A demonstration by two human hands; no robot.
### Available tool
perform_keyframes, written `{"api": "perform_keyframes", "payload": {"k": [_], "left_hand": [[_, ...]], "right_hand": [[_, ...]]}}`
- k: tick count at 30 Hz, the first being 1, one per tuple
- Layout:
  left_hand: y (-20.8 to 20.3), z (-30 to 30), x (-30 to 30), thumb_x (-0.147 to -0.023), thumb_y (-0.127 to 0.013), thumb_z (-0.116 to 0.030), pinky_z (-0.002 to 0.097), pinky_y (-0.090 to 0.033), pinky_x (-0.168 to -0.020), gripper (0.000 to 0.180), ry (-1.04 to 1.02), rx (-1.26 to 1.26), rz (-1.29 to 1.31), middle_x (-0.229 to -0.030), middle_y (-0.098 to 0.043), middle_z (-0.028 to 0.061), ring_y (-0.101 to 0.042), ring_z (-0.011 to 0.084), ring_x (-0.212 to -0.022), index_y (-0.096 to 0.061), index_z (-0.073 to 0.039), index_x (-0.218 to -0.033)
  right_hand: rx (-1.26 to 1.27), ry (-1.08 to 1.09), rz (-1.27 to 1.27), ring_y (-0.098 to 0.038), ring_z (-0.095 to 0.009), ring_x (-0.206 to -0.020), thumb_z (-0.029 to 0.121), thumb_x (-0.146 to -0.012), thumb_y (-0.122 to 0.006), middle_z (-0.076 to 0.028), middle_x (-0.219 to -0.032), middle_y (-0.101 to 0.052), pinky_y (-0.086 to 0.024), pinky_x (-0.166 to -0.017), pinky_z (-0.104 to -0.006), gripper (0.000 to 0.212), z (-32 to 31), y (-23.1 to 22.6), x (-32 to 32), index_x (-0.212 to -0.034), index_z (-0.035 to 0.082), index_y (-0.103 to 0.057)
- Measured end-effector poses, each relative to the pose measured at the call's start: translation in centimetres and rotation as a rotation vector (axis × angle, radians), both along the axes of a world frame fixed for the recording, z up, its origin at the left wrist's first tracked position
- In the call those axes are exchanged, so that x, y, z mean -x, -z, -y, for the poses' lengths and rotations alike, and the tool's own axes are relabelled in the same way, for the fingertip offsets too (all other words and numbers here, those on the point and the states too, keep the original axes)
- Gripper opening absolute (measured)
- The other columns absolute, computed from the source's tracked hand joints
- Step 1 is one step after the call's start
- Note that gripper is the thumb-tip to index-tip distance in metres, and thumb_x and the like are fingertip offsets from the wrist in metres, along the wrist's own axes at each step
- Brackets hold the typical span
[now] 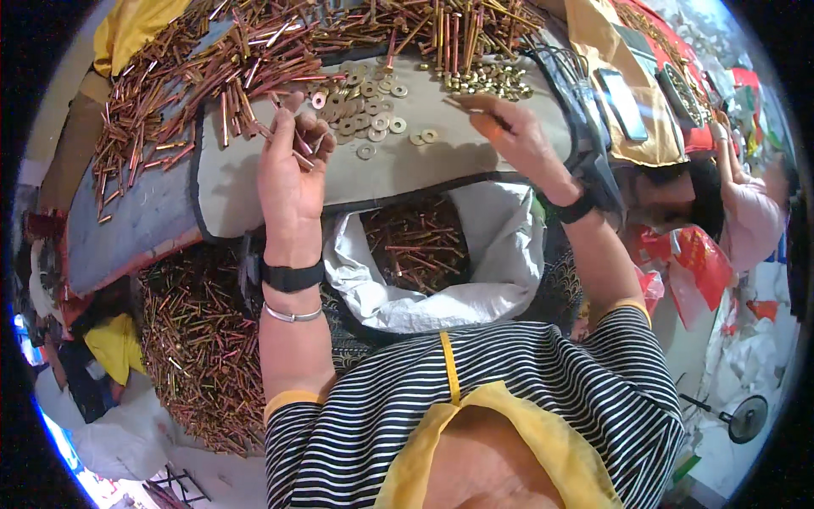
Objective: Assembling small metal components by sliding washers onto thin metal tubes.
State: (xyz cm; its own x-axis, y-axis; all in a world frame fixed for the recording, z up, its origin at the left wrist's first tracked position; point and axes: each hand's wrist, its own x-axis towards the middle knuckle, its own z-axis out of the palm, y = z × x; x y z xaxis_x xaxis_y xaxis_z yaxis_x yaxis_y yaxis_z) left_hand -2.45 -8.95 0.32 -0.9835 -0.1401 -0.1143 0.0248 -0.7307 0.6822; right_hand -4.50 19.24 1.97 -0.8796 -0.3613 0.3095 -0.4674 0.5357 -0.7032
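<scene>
My left hand point(292, 165) is raised over the left part of the grey mat point(246, 182), its fingers curled round a few copper-coloured bolts point(303, 159). Just past its fingertips lies a loose spread of flat round washers point(373, 106). My right hand point(513, 136) hovers over the mat's right side, thumb and fingers drawn together. Whatever they pinch is too small to make out. Small brass-coloured nuts point(487, 81) lie in a heap just beyond that hand. Long bolts point(271, 55) are piled along the far edge and the left of the mat.
A white sack point(500, 280) with bolts inside stands open between my forearms. More bolts heap up at lower left point(203, 348). On the right, a phone point(623, 102) rests on tan cloth. Farther right are red plastic bags point(691, 263) and another person point(755, 204).
</scene>
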Motion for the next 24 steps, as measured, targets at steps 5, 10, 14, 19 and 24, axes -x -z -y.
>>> {"api": "perform_keyframes", "payload": {"k": [5, 10, 14, 19, 24], "left_hand": [[-0.1, -2.2, -0.2, -0.093, -0.054, -0.024, 0.0307, -0.049, -0.072, 0.024, -0.009, 0.042, 0.049, -0.083, -0.062, 0.0017, -0.059, 0.0127, -0.075, -0.059, -0.006, -0.109], [-0.4, -3.0, -0.2, -0.092, -0.057, -0.025, 0.025, -0.043, -0.064, 0.025, 0.028, 0.08, -0.012, -0.085, -0.061, 0.0, -0.055, 0.0077, -0.071, -0.06, -0.006, -0.108], [-0.5, -3.3, -0.4, -0.091, -0.058, -0.026, 0.0221, -0.039, -0.059, 0.025, -0.058, 0.27, -0.014, -0.082, -0.06, -0.0014, -0.052, 0.006, -0.068, -0.062, -0.005, -0.107], [-0.3, -2.8, -0.3, -0.09, -0.06, -0.024, 0.0227, -0.044, -0.062, 0.023, 0.103, 0.09, -0.083, -0.084, -0.061, -0.0013, -0.055, 0.0076, -0.069, -0.063, -0.006, -0.105], [0.2, -3.4, -0.1, -0.087, -0.064, -0.021, 0.0263, -0.05, -0.067, 0.022, 0.087, 0.002, -0.006, -0.091, -0.065, 0.0018, -0.062, 0.0127, -0.081, -0.062, -0.008, -0.104]], "right_hand": [[-0.158, -0.025, -0.086, -0.06, -0.028, -0.064, 0.01, -0.083, -0.058, -0.014, -0.073, -0.063, -0.048, -0.06, -0.0335, 0.019, 0.3, 0.2, -1.3, -0.101, 0.006, -0.063], [-0.548, -0.025, -0.233, -0.06, -0.033, -0.066, 0.008, -0.078, -0.056, -0.015, -0.068, -0.06, -0.047, -0.059, -0.0404, 0.01, 1.9, -1.0, -1.8, -0.086, 0.005, -0.062], [-0.719, -0.17, -0.415, -0.06, -0.032, -0.067, 0.009, -0.075, -0.056, -0.014, -0.066, -0.058, -0.046, -0.059, -0.0409, 0.007, 3.3, -3.0, -1.4, -0.079, 0.005, -0.06], [-0.816, -0.322, -0.217, -0.061, -0.034, -0.073, 0.007, -0.077, -0.051, -0.017, -0.074, -0.061, -0.048, -0.065, -0.0437, 0.029, 4.0, -4.6, 2.1, -0.102, 0.011, -0.064], [-0.568, -0.351, -0.038, -0.061, -0.035, -0.071, 0.007, -0.08, -0.047, -0.018, -0.074, -0.061, -0.049, -0.066, -0.0456, 0.041, 1.8, -2.5, 2.4, -0.116, 0.021, -0.061]]}}
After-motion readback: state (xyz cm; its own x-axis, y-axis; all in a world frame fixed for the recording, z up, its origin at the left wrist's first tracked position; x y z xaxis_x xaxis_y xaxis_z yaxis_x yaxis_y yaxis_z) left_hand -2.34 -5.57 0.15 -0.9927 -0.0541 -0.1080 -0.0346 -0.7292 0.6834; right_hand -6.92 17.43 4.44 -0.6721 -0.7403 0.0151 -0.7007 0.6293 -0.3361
